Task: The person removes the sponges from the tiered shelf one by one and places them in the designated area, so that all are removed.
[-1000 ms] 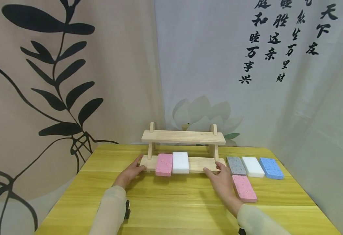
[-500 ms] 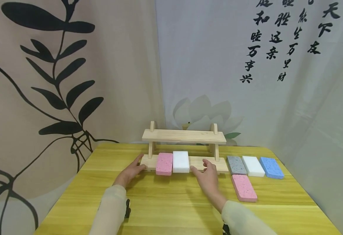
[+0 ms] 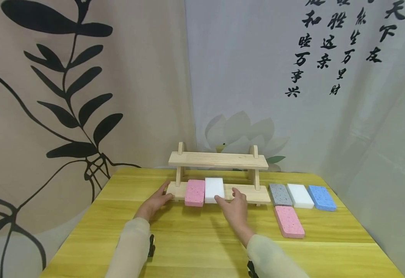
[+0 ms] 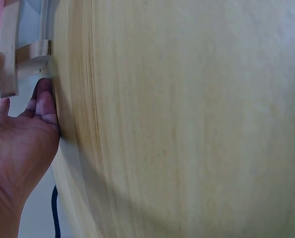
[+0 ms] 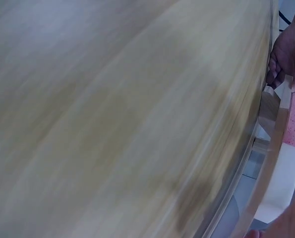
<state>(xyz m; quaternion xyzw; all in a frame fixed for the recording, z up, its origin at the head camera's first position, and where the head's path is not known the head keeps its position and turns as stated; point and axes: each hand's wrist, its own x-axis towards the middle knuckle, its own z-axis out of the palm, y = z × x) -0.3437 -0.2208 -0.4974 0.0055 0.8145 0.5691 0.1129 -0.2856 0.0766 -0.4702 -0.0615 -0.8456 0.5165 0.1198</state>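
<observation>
On the table stands a two-tier wooden rack (image 3: 220, 159). Its lower board bears a pink sponge (image 3: 194, 193) and a white sponge (image 3: 214, 188), side by side left of the middle. My left hand (image 3: 155, 202) holds the left end of that lower board between thumb and fingers; the left wrist view shows the hand (image 4: 23, 144) at the board's end. My right hand (image 3: 236, 212) is at the board's front edge, thumb at the white sponge's right side, fingers loosely bent over the board. Only a sliver of this hand (image 5: 291, 218) shows in the right wrist view.
Right of the rack lie a grey sponge (image 3: 280, 194), another white sponge (image 3: 300, 196) and a blue sponge (image 3: 322, 198) in a row. A second pink sponge (image 3: 289, 221) lies in front of the grey one. A printed curtain (image 3: 147, 96) hangs behind the table (image 3: 188, 239).
My right hand has moved left along the lower board, from its right end to the white sponge. The left hand has stayed at the left end. The sponges keep their places.
</observation>
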